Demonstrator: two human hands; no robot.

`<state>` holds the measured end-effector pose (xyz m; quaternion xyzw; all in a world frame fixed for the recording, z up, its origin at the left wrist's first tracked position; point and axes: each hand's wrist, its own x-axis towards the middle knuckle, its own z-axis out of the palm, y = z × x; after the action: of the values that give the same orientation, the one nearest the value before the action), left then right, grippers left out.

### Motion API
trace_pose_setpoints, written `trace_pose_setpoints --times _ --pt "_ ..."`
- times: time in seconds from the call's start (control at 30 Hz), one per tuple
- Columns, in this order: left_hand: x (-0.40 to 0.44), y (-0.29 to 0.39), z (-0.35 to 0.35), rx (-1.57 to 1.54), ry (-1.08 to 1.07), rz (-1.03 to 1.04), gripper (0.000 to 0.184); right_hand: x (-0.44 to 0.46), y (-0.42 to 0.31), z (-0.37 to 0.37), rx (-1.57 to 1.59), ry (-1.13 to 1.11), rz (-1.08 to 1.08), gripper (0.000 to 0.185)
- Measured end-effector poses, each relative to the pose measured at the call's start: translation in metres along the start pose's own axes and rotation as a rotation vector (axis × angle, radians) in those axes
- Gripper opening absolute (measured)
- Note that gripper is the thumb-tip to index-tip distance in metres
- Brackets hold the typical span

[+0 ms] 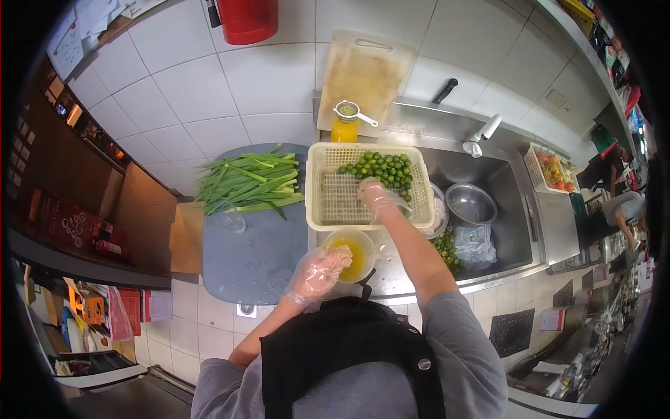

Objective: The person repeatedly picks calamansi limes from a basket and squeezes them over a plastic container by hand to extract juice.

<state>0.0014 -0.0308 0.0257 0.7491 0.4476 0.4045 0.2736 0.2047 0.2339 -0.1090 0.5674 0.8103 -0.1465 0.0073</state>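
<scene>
Small green citrus fruits (382, 167) lie heaped in the right back part of a cream plastic basket (314, 188). My right hand (377, 194), in a clear plastic glove, is over the basket at the front edge of the heap; its fingers are bent together, and what they hold, if anything, is too small to name. Over the left rim of a bowl of yellow liquid (359, 260) is my left hand (324, 269), also gloved, its fingers curled closed; any content is hidden. Behind the basket stands a container of yellow liquid (345, 131) with a small strainer (347, 109) on top.
Green leafy stalks (255, 180) lie on a grey-blue board (251, 272) at left. To the right, a sink (516, 237) holds a metal bowl (471, 204), a plastic bag (476, 246) and cut fruit pieces (447, 250). A cutting board (363, 77) leans on the wall. A person stands far right.
</scene>
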Motion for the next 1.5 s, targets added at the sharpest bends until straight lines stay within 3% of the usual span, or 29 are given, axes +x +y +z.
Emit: trace_pose_setpoints --times 0.03,0.1,0.13,0.2,0.33,0.43,0.57,0.7,0.8,0.87,0.9,0.97,1.0,1.07,1.13,1.23,1.3,1.33,1.4,1.43,1.5 --pt "0.000 -0.001 -0.001 0.009 0.002 -0.012 0.015 -0.013 -0.005 -0.018 0.000 -0.001 -0.001 0.031" --pt "0.006 0.006 -0.005 0.048 0.065 -0.054 0.015 -0.061 -0.034 -0.086 0.644 -0.213 0.011 0.031" --pt "0.010 0.008 -0.005 0.081 0.127 -0.097 0.016 -0.075 -0.037 -0.091 0.640 -0.216 0.010 0.031" --pt "0.018 0.003 -0.005 0.093 0.195 -0.117 0.018 -0.108 -0.039 -0.089 1.405 -0.102 -0.174 0.032" --pt "0.042 0.017 -0.007 0.069 0.307 -0.032 0.027 -0.166 -0.057 -0.120 1.376 -0.229 -0.180 0.032" --pt "0.045 0.020 -0.006 0.048 0.176 -0.020 0.031 -0.185 -0.057 -0.102 1.621 -0.427 -0.152 0.035" --pt "0.046 0.016 0.000 -0.005 0.163 0.021 0.031 -0.203 -0.076 -0.096 1.768 -0.320 -0.066 0.027" --pt "0.051 0.011 -0.001 -0.065 0.118 0.004 0.028 -0.207 -0.078 -0.084 1.792 -0.280 -0.121 0.024" --pt "0.048 0.004 -0.001 -0.071 0.049 -0.053 0.025 -0.209 -0.083 -0.082 1.704 -0.272 -0.108 0.021" --pt "0.041 -0.006 0.003 -0.066 -0.001 -0.091 0.023 -0.220 -0.100 -0.097 1.309 -0.203 0.013 0.024" --pt "0.035 -0.014 0.005 -0.022 -0.054 -0.095 0.021 -0.224 -0.105 -0.100 1.310 -0.203 0.015 0.024" --pt "0.031 -0.018 0.006 0.021 -0.112 -0.095 0.020 -0.229 -0.112 -0.103 1.026 -0.146 -0.123 0.034" --pt "0.030 -0.019 0.006 -0.008 -0.166 -0.120 0.020 -0.230 -0.110 -0.088 1.026 -0.143 -0.121 0.034" --pt "0.028 -0.019 0.004 -0.035 -0.221 -0.145 0.019 -0.229 -0.108 -0.057 0.552 0.136 -0.173 0.041" --pt "0.025 -0.020 0.004 0.043 -0.250 -0.215 0.019 -0.233 -0.108 -0.053 0.599 0.075 -0.132 0.042" --pt "0.023 -0.023 0.009 0.014 -0.149 -0.125 0.018 -0.236 -0.102 -0.047 0.559 0.041 -0.222 0.034" --pt "0.021 -0.018 0.008 0.048 -0.115 -0.065 0.017 -0.234 -0.093 -0.038 0.239 0.161 -0.531 0.028" --pt "0.021 -0.014 0.007 0.082 -0.081 -0.005 0.015 -0.232 -0.088 -0.026 0.239 0.160 -0.529 0.028" --pt "0.021 -0.012 0.007 0.098 -0.089 0.011 0.014 -0.230 -0.079 -0.005 -0.798 0.433 -0.668 0.019" --pt "0.021 -0.012 0.007 0.116 -0.097 0.026 0.014 -0.232 -0.082 -0.013 -0.799 0.434 -0.667 0.019" --pt "0.022 -0.014 0.007 0.109 -0.100 0.037 0.013 -0.235 -0.094 -0.041 -0.478 0.375 -0.627 0.016"
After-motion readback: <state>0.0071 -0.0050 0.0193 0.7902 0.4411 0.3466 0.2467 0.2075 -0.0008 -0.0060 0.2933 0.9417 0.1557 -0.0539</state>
